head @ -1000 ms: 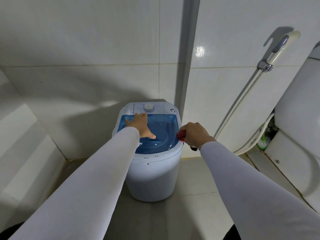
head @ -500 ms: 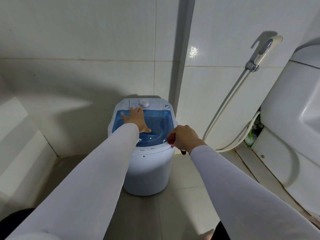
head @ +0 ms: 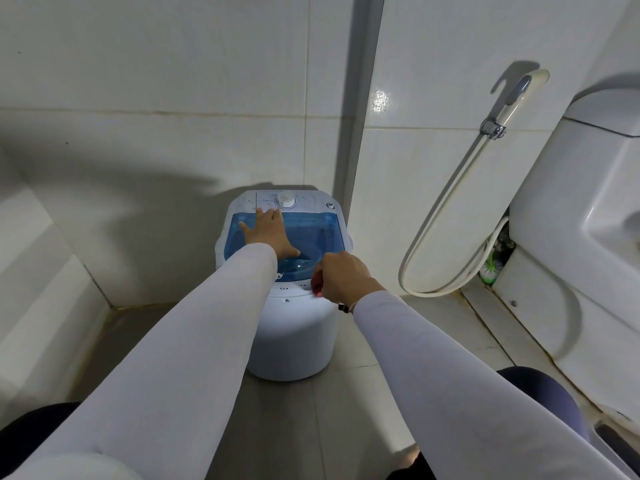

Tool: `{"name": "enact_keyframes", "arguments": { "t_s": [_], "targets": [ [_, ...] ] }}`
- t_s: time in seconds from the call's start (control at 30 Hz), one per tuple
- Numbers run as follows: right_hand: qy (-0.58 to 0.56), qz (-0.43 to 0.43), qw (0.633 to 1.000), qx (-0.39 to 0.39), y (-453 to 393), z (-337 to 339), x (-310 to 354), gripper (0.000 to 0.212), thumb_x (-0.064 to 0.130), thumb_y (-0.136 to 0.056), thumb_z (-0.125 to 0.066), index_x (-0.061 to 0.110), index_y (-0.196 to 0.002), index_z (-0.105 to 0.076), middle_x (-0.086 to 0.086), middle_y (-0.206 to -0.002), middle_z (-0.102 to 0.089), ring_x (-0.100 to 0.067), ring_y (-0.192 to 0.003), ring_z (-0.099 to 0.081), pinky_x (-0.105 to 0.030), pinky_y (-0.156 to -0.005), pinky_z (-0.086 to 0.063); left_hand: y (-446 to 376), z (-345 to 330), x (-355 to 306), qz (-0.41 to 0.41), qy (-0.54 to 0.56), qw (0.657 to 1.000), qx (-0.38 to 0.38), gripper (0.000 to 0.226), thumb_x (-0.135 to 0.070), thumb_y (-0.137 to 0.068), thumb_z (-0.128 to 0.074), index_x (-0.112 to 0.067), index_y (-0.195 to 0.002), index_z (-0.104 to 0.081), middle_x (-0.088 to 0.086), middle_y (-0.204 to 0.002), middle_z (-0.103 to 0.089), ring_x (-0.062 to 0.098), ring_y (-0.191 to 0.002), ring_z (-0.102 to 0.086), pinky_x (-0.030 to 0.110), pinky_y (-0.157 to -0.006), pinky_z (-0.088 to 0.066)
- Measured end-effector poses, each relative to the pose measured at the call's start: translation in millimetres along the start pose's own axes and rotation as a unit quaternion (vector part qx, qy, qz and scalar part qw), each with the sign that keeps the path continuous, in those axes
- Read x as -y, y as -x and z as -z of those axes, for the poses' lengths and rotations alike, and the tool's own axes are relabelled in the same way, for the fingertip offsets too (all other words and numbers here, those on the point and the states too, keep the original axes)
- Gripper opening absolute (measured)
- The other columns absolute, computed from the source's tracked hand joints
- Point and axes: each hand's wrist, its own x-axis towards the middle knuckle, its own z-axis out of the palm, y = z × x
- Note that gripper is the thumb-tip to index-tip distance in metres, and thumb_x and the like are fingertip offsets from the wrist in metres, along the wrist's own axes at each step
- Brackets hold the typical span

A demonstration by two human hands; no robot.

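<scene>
A small white washing machine (head: 294, 341) stands on the floor (head: 294, 431) in the far corner of a tiled room, close to both walls. Its top carries a translucent blue lid (head: 315, 233), which lies closed. Beyond the lid, along the far edge, is a white control panel with a round dial (head: 285, 201) in the middle and a small knob (head: 330, 205) to the right.

The left hand (head: 270, 233) lies flat on the left half of the lid. Its fingers (head: 259, 214) are straight and spread, with the tips reaching the panel's near edge and the thumb pointing right over the blue plastic.

The right hand (head: 343, 277) is at the machine's near right rim, just below the lid's corner. Its fingers are curled tightly round a small red object (head: 317, 285), and only a sliver of it shows at the left side of the fist. What the object is cannot be told. It sits against the white rim.

Both arms wear long white sleeves.

To the right, a cream spray handle (head: 519, 95) hangs in a metal clip on the wall, and its hose (head: 440, 209) loops down to floor level. Further right stands a white toilet (head: 571, 244), with a green brush (head: 491, 268) tucked in the gap between it and the wall. A dark-clad knee (head: 540, 393) shows at the near right.
</scene>
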Motion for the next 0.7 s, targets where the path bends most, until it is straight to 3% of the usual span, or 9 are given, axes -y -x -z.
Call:
{"name": "enact_keyframes", "arguments": {
  "t_s": [0.27,0.47,0.6,0.7],
  "targets": [
    [-0.005,0.046,0.998,0.034,5.7,5.4,16.7,0.024,0.021,-0.088,-0.059,0.010,-0.107,-0.070,-0.010,-0.103,-0.071,-0.025,-0.096,-0.065,-0.035,-0.090,-0.054,28.8,0.7,28.7,0.043,0.073,0.996,-0.019,0.087,-0.050,-0.079,-0.067,-0.012,-0.146,-0.025,0.006,-0.154,-0.027,0.028,-0.147,-0.017,0.061,-0.116,-0.014],
    [-0.056,0.072,0.995,0.048,8.3,34.0,3.6,0.026,0.004,-0.084,-0.059,0.021,-0.094,-0.075,0.002,-0.102,-0.072,-0.018,-0.094,-0.065,-0.024,-0.080,-0.050,66.4,-17.6,65.5,0.112,0.235,0.963,-0.073,0.080,-0.060,-0.068,-0.066,-0.026,-0.135,-0.037,0.001,-0.134,-0.052,0.027,-0.125,-0.050,0.055,-0.100,-0.045],
    [0.001,0.084,0.996,0.013,13.5,31.4,-3.0,0.022,0.010,-0.087,-0.058,0.020,-0.101,-0.072,-0.002,-0.107,-0.069,-0.023,-0.099,-0.062,-0.031,-0.089,-0.050,92.3,-25.2,71.0,0.173,0.313,0.933,-0.036,0.083,-0.056,-0.084,-0.059,-0.021,-0.148,-0.021,0.004,-0.156,-0.029,0.030,-0.140,-0.036,0.048,-0.111,-0.038],
    [0.021,0.086,0.996,-0.006,13.9,16.0,-3.7,0.018,0.014,-0.087,-0.058,0.018,-0.098,-0.071,-0.005,-0.105,-0.070,-0.024,-0.097,-0.063,-0.032,-0.089,-0.051,98.0,-33.4,71.7,0.182,0.381,0.906,-0.006,0.089,-0.053,-0.086,-0.059,-0.022,-0.153,-0.009,0.003,-0.160,-0.020,0.029,-0.145,-0.029,0.047,-0.113,-0.032]
  ]
}}
